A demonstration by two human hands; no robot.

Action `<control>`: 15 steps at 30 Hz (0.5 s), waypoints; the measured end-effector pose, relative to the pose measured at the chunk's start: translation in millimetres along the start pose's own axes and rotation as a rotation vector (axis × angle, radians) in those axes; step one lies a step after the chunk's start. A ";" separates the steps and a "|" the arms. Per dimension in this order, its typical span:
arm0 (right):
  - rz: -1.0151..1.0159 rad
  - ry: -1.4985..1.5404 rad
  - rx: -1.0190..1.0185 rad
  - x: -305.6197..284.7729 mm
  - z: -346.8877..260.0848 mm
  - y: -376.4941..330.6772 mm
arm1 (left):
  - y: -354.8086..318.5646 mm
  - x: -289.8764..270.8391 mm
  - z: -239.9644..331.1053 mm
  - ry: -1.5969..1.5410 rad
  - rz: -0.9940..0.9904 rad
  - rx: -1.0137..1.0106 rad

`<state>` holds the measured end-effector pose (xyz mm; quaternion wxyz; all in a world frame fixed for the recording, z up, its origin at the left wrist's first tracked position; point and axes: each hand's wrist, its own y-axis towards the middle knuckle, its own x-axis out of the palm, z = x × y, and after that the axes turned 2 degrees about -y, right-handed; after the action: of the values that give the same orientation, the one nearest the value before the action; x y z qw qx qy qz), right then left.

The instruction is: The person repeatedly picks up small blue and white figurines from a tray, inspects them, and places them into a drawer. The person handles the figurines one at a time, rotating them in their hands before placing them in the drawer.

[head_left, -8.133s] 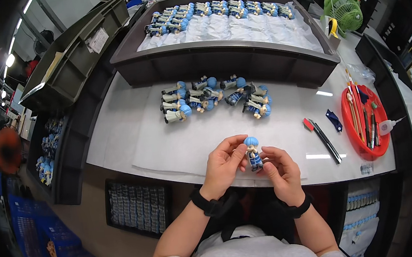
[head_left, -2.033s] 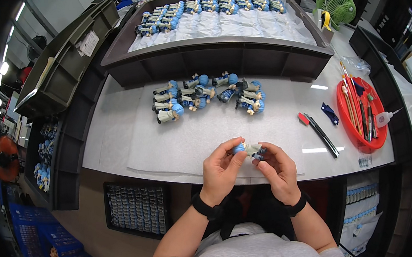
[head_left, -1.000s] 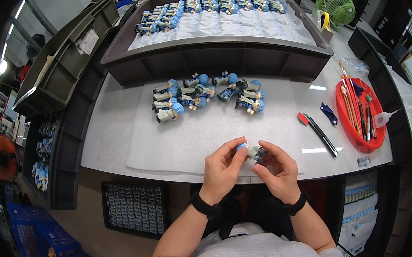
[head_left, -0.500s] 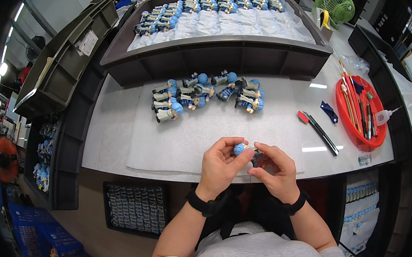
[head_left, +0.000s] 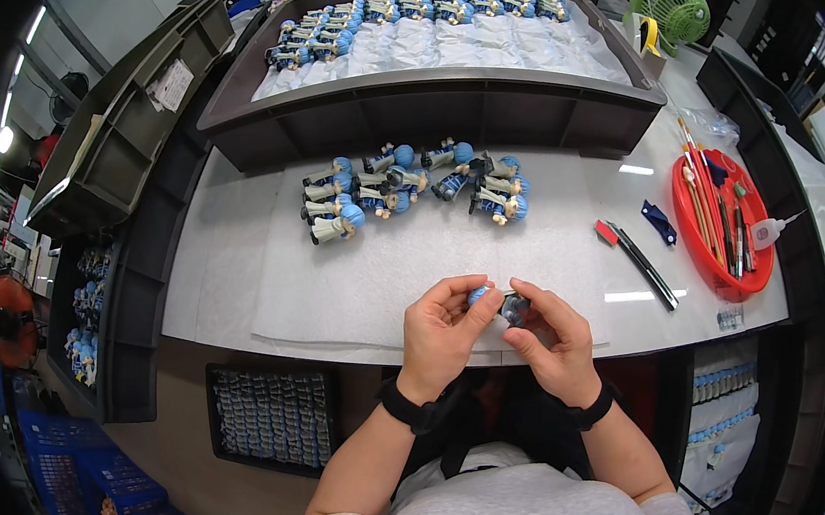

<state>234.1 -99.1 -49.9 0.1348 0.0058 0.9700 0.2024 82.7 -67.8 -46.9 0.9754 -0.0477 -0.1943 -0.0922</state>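
Note:
Between my two hands, just above the near edge of the white table, is a small blue-haired figurine [head_left: 513, 309]. My left hand [head_left: 439, 333] grips its head end with thumb and fingers, so most of the blue hair is covered. The fingers and thumb of my right hand [head_left: 555, 337] pinch the dark lower end. Farther up the table, several similar figurines [head_left: 337, 227] lie on their sides in two loose groups on a sheet of white paper [head_left: 413, 262].
A large dark tray [head_left: 417, 106] with rows of figurines stands at the back. On the right lie a red tray [head_left: 685, 219] of brushes and pens, a black pen-like tool [head_left: 647, 273] and a dark blue piece [head_left: 658, 223]. Crates [head_left: 125, 298] line the left, beside a blue basket [head_left: 106, 501].
The figurine has turned in my fingers, showing more of its dark lower end. My right hand has closed in on it slightly. Another person's hand has appeared at the far top edge.

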 end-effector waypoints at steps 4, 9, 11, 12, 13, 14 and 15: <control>0.004 0.025 0.009 4.1 0.2 -0.5 | -0.9 -2.2 0.3 -0.002 0.016 0.000; 0.008 0.053 0.058 -0.8 4.1 -4.0 | 3.9 3.5 -0.7 0.041 -0.011 0.008; 0.012 0.043 0.074 -2.9 -6.5 -1.6 | -0.5 5.8 4.9 0.033 -0.044 0.028; -0.003 0.078 0.059 -4.3 -9.2 0.0 | -1.0 5.8 5.9 0.038 -0.033 0.041; -0.013 0.106 0.047 -4.9 -10.7 1.7 | -1.2 3.6 6.0 0.040 -0.030 0.049; -0.022 0.103 0.050 -7.8 -11.4 1.8 | 0.1 2.6 4.0 0.057 -0.022 0.042; -0.042 0.111 0.053 -11.9 -8.8 0.6 | 0.9 1.6 1.3 0.079 -0.001 0.040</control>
<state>243.3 -102.7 -38.8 0.0848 -0.0223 0.9808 0.1740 83.9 -66.9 -45.1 0.9831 -0.0243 -0.1576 -0.0905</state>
